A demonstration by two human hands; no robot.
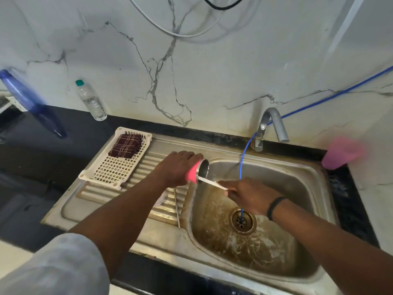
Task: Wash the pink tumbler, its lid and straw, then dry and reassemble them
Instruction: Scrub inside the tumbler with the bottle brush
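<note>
My left hand [177, 167] grips the pink tumbler [196, 172], tipped on its side with its steel mouth facing right over the sink basin [297, 188]. My right hand [251, 196] pinches a thin white handle [212, 183] whose far end goes into the tumbler's mouth; the tip inside is hidden. A metal straw [177, 207] lies on the ribbed drainboard below my left forearm. Something pale, perhaps the lid [162, 200], peeks out beside my left arm.
The tap [274, 124] runs water into the basin. A blue hose [242, 167] hangs down into the drain [241, 220]. A white rack [119, 165] with a dark checked cloth [126, 145] sits on the drainboard. A pink cup [340, 154], water bottle [91, 101] and blue bottle [32, 103] stand around.
</note>
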